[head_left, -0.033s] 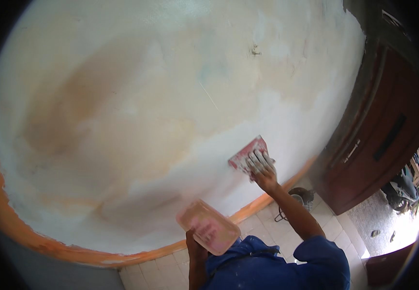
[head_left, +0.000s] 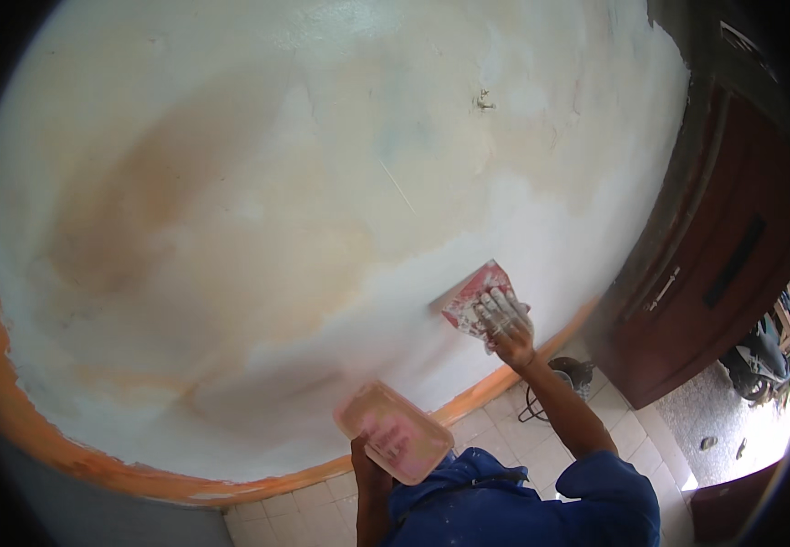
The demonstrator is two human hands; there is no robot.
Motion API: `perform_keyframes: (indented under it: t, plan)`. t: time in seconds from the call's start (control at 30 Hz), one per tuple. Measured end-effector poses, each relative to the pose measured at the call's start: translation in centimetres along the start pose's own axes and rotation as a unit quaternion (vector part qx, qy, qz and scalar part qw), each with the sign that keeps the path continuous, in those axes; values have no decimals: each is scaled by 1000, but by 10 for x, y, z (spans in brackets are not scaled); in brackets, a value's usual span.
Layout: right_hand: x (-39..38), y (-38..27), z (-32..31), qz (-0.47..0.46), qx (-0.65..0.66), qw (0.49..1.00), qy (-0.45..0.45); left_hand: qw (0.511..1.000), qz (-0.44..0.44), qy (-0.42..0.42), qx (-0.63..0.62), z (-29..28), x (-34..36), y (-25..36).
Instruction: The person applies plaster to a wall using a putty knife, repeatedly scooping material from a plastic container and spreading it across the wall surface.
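Note:
My right hand [head_left: 509, 328] is closed on a red putty scraper [head_left: 477, 296] smeared with white filler. White filler also coats the fingers. The scraper is at the lower part of the wall [head_left: 322, 219], by a patch of fresh white; whether its blade touches the surface I cannot tell. My left hand [head_left: 367, 460] grips the near left edge of a shallow pinkish-tan tray [head_left: 422, 419], held tilted in front of my body. Pink and whitish smears lie in the tray. Most of the left fingers are hidden under it.
An orange band [head_left: 477, 397] runs along the wall's foot above pale floor tiles [head_left: 522, 438]. Behind my right forearm stands a dark bucket [head_left: 573, 369]. A dark red door [head_left: 696, 255] is at the right, with a parked motorbike [head_left: 759, 360] outside.
My right hand and the scraper have shifted slightly right and down, and the scraper is turned at a different angle. The left hand and tray are nearly unmoved.

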State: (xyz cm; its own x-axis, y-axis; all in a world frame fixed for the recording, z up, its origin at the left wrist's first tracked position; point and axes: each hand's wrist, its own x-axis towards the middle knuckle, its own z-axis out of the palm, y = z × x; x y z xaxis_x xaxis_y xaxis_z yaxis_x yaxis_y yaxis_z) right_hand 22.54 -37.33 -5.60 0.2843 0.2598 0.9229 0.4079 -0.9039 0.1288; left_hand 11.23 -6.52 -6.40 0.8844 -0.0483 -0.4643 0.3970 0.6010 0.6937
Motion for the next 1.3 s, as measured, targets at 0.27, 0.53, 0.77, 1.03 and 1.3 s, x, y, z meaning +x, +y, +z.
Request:
perform_keyframes:
  t: [0.27,0.53,0.77,1.03,1.3]
  plan:
    - [128,32,-25,-35,-59,991,114,1000,-6,-10,5,-10,5,-12]
    - [3,33,9,20,-11,1000,5,999,-14,-29,-38,-15,13,-13]
    - [48,37,-50,-33,-20,999,24,1000,-10,-3,-21,-13,5,-10]
    - [89,71,5,-31,-42,997,51,999,-13,-1,-29,-14,6,-17]
    - [-12,26,-25,59,1,997,-40,1000,-14,-24,-13,-8,7,-21]
